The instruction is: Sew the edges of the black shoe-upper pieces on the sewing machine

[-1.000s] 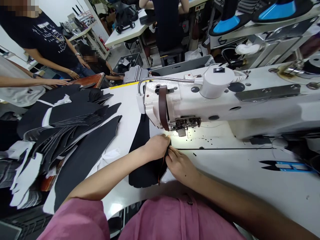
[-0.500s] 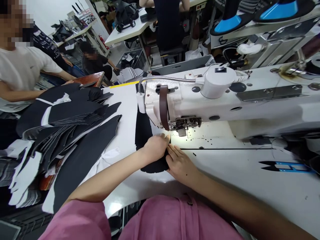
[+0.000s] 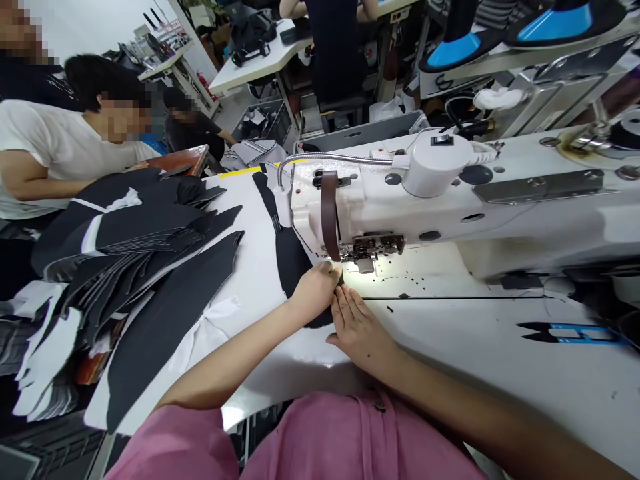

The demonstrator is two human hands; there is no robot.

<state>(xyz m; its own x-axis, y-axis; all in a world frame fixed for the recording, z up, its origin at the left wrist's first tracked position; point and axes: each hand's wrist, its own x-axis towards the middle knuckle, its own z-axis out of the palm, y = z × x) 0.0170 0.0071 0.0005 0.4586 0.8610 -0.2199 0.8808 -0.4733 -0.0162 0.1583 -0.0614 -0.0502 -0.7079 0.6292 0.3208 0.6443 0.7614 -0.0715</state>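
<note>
A black fabric piece [image 3: 291, 259] lies on the white sewing machine bed, running under the head of the sewing machine [image 3: 380, 200]. My left hand [image 3: 316, 291] is closed on the fabric's right edge, just in front of the presser foot area; its fingertips are partly hidden. Beside it, my right hand [image 3: 357, 327] lies flat with fingers stretched out and thumb apart, its fingertips at the fabric's near right edge. A lamp lights the needle area, and a brown strap [image 3: 329, 217] hangs over the machine's front. The needle itself cannot be made out.
Stacks of black cut fabric pieces [image 3: 175, 320], some tied with white strips, lie at the left. Blue thread snips [image 3: 570, 333] rest on the table at right. A person in a white shirt [image 3: 45, 147] is across at the left. Grey bins [image 3: 360, 135] stand behind the machine.
The black fabric has moved away from me under the machine, its far end now showing beyond the head. My right thumb has spread. The white-shirted person has leaned down.
</note>
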